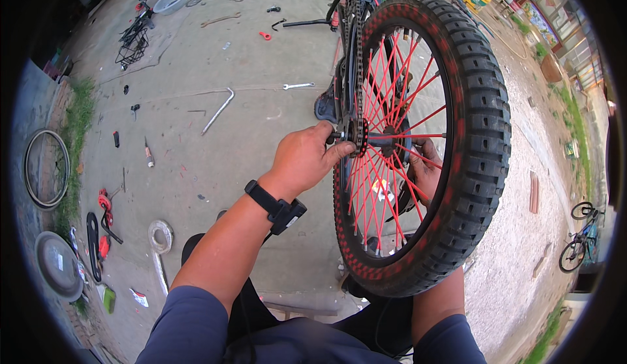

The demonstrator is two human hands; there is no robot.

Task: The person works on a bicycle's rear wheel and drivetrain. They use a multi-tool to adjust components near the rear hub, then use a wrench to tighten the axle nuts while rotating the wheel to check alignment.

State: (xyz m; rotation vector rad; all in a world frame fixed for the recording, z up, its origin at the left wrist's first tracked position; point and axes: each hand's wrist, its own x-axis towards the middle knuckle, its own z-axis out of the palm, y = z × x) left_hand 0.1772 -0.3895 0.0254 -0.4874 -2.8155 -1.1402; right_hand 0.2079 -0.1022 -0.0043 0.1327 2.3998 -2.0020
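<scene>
A bicycle wheel [480, 96] with a thick knobby black tyre and red spokes stands upright before me, set in the black bike frame. Its chain [356, 57] runs down to a small sprocket [358, 138] beside the hub [386, 140]. My left hand [300, 158], a black band on its wrist, is closed at the axle end next to the sprocket, thumb and forefinger pinched on it. On the hub's other side, seen through the spokes, my right hand [424, 171] has its fingers curled near the axle. Spokes and tyre hide part of that hand.
On the floor lie a combination wrench [298, 86], a bent metal bar [219, 111], a screwdriver [149, 153] and a roll of tape [160, 235]. A bare rim [47, 169] and a round grey basin [59, 266] are at far left. A small bicycle [580, 238] stands far right.
</scene>
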